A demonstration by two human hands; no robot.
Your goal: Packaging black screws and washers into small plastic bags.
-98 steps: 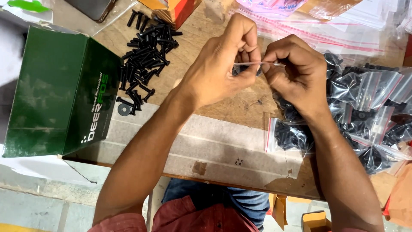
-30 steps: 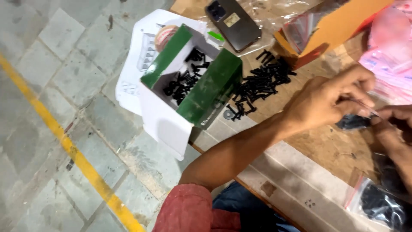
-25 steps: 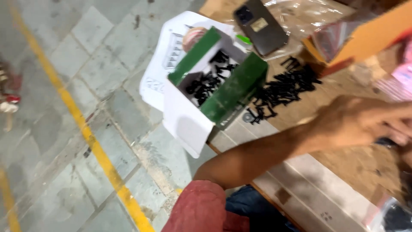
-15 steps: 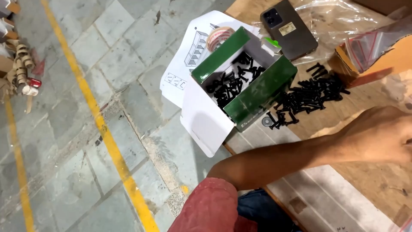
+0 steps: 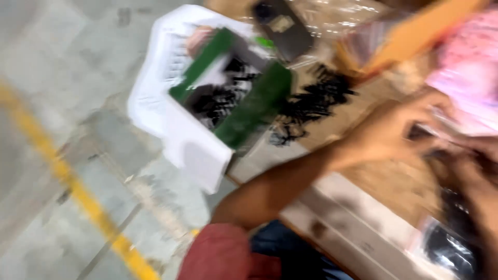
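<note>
While my view has swung back from the floor toward the table (image 5: 363,192), my left hand (image 5: 394,135) pinches a small dark bag (image 5: 417,132), blurred; my right hand (image 5: 474,155) meets it, grip unclear; screws (image 5: 316,101) lie beside the green box (image 5: 244,98)

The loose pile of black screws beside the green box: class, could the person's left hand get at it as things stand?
Probably yes. The left hand sits just right of the black screws on the table, nothing visibly between them; the picture is blurred.
</note>
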